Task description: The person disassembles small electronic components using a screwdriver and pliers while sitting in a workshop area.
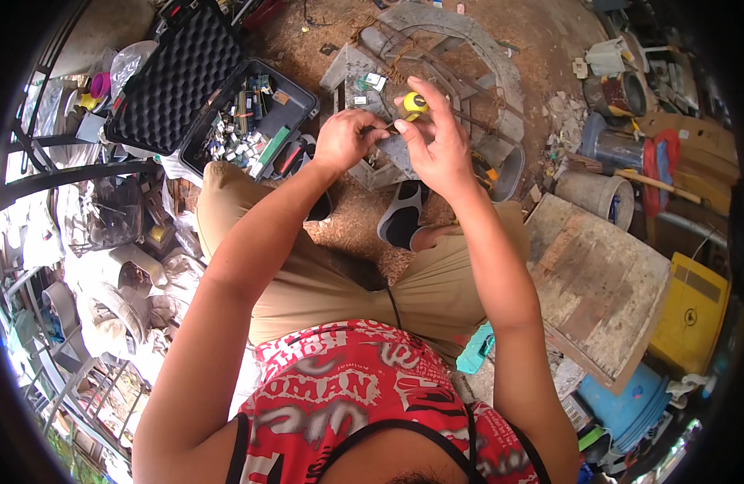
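My right hand (443,149) curls its thumb and fingers around a yellow rounded tool handle (414,102) with a dark spot on its end. The rest of that tool is mostly hidden by my fingers, so its kind is unclear. Close by on the left, my left hand (345,142) is closed in a pinch, its fingertips near the right thumb. Whatever it grips is too small and covered to name. Both hands are over a grey slab (357,71), on which small white and green pieces (375,81) lie.
An open black case (306,103) with a foam-lined lid, full of small electronic parts, stands at the left. A round metal frame (513,89) lies beyond the slab. On the right are a worn wooden board (602,278), a bucket (610,194) and a yellow plastic panel (691,310).
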### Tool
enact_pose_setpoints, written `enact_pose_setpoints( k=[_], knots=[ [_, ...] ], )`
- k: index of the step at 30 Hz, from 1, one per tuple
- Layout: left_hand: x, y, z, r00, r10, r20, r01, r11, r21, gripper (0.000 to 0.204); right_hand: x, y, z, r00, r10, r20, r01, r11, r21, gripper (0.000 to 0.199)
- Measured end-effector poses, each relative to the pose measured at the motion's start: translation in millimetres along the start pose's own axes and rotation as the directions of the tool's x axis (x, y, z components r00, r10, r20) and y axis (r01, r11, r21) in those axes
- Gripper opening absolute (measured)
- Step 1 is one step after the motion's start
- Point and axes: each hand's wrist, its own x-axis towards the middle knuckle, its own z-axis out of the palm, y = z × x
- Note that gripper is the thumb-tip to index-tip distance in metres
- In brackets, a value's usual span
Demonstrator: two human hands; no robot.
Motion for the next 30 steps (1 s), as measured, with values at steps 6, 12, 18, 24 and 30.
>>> enact_pose_setpoints(
  k=[6, 12, 18, 24, 30],
  knots=[
    [2, 3, 0, 0.996, -0.080, 0.026, 0.079, 0.996, 0.035, 0.021, 1, -1, 0, 1.000, 0.009, 0.004, -0.009, 0.999, -0.048, 0.061],
    [4, -5, 1, 0.995, -0.076, 0.063, 0.076, 0.997, 0.007, 0.021, -4, -15, -37, 0.987, 0.001, -0.160, -0.024, 0.990, -0.136, 0.088],
    [5, -7, 4, 0.986, -0.136, 0.100, 0.136, 0.991, 0.006, 0.022, -75, 47, -85, 0.747, 0.651, 0.133, -0.180, 0.391, -0.902, 0.081],
    [3, 1, 2, 0.990, -0.119, 0.081, 0.120, 0.993, -0.012, 0.022, -70, 48, -94, 0.729, 0.669, 0.146, -0.242, 0.451, -0.859, 0.069],
    [0, -7, 6, 0.989, -0.119, 0.090, 0.118, 0.993, 0.020, 0.021, -14, -74, -104, 0.989, 0.123, -0.088, -0.149, 0.891, -0.429, 0.058]
  ],
)
